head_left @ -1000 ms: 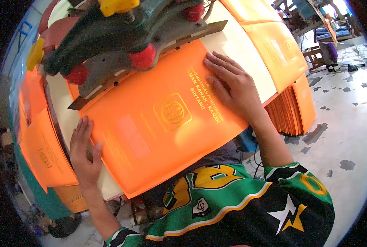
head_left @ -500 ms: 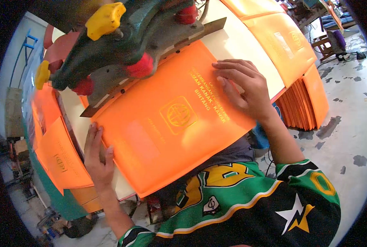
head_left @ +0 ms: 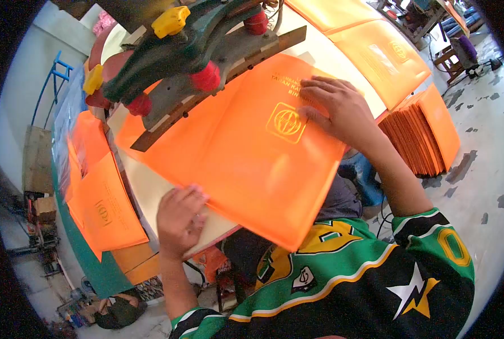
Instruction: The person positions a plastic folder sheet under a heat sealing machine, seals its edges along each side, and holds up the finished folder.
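An orange plastic cover [head_left: 246,164] with gold lettering and a round gold emblem lies at a slant on the pale work surface. Its far left part passes beneath the metal bar [head_left: 223,85] of a dark green press. My right hand [head_left: 339,107] rests on the upper right of the cover, fingers extended across the lettering, thumb apart. At the cover's lower left edge is my left hand [head_left: 181,217], its somewhat blurred fingers stretched out and the fingertips touching the edge. Neither hand is closed around the cover.
A thick stack of orange covers [head_left: 416,138] stands at the right, below more covers [head_left: 379,56] at the surface's edge. Further covers [head_left: 107,203] lie on the left. The press carries yellow knobs [head_left: 171,21] and red parts [head_left: 205,77] overhead.
The cover has slid and turned, its emblem shifting right and upward, and more of its plain orange part shows near the bar. My left hand has moved right; my right hand stays near the lettering.
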`<state>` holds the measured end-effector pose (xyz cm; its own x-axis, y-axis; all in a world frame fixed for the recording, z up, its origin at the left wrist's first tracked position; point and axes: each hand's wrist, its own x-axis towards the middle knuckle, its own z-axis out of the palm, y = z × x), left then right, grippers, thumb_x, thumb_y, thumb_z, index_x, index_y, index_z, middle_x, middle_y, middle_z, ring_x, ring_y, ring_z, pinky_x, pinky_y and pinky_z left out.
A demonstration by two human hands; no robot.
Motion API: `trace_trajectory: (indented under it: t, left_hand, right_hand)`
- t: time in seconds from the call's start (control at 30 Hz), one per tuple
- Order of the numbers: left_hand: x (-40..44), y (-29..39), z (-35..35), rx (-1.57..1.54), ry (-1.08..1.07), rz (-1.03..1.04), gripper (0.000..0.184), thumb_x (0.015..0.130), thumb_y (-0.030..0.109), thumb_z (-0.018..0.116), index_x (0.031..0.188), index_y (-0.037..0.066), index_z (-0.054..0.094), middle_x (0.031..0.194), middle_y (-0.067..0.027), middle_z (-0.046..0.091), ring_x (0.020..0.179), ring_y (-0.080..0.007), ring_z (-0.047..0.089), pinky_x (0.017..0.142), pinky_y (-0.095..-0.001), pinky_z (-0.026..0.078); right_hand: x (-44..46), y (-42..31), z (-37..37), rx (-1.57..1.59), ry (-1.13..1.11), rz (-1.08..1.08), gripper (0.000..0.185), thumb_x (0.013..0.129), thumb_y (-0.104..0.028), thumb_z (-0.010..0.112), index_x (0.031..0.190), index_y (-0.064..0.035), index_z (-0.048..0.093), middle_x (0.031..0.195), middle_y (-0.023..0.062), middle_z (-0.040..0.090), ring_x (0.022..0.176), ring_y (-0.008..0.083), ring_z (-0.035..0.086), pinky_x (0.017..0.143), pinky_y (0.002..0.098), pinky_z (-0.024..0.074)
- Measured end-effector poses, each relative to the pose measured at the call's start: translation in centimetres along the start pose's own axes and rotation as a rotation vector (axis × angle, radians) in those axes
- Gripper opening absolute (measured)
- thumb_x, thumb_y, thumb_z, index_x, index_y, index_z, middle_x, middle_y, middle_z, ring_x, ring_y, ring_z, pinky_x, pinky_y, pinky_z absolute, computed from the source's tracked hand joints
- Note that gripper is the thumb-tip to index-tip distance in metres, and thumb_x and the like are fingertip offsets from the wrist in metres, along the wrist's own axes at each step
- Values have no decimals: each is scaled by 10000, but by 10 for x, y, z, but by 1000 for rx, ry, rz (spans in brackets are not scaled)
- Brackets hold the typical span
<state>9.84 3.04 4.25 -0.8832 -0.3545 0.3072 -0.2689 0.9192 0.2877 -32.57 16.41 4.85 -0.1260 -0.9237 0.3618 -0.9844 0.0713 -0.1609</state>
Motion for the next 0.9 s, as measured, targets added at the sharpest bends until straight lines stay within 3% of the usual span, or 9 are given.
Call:
trace_trajectory:
  t: [0.13,0.2,0.33,0.4,0.53,0.73,0.87,0.9]
  left_hand:
    - [1,46,3,-73,-87,60,340,1017,323,732,1279,114,790,1314,-104,781,1304,-293,706,1184,-521,476]
    - [8,67,3,-175,-182,145,426,1007,431,756,1274,101,792,1320,-102,782,1318,-279,703,1196,-505,465]
    - [26,78,-1,-177,-161,185,552,1002,510,746,1347,79,757,1367,-125,762,1369,-298,673,1211,-519,447]
    - [38,79,-4,-139,125,-110,611,1017,507,728,1429,56,701,1418,-151,734,1413,-325,640,1224,-543,427]
    - [35,62,23,75,85,-194,656,1024,504,723,1483,40,653,1446,-171,712,1431,-352,618,1233,-563,411]
    - [29,111,25,-121,35,-157,545,984,447,773,1376,71,733,1301,-161,767,1211,-358,709,1166,-565,479]
    - [26,124,22,-185,-13,-224,511,991,430,768,1350,67,746,1257,-153,780,1164,-374,716,1150,-564,490]
    - [26,120,24,-202,-3,-254,528,999,428,759,1384,68,727,1328,-160,756,1234,-381,693,1173,-566,474]
  right_hand:
    - [0,0,1,-11,8,32,546,1045,-480,679,1365,-38,706,1489,144,685,1445,346,590,1200,485,471]
    - [3,2,6,54,-30,51,611,1066,-478,676,1491,-40,650,1602,157,601,1543,346,496,1259,499,410]
    - [16,17,18,77,-54,-24,662,1080,-482,660,1547,-17,591,1649,190,542,1580,374,439,1297,505,368]
    - [24,24,18,98,-91,-82,647,1096,-463,646,1567,-24,576,1665,190,525,1594,376,419,1315,499,350]
    - [35,39,15,140,-116,-141,625,1090,-422,664,1564,-23,580,1674,181,518,1592,370,423,1322,489,342]
    - [46,60,9,228,-204,-302,504,1066,-343,708,1435,1,685,1582,183,616,1475,390,566,1229,480,466]
    - [49,53,8,291,-274,-352,502,1067,-332,709,1439,3,676,1579,196,613,1477,394,564,1234,482,462]
    - [50,47,8,301,-279,-390,494,1069,-327,706,1443,-5,674,1577,200,613,1479,393,563,1234,483,461]
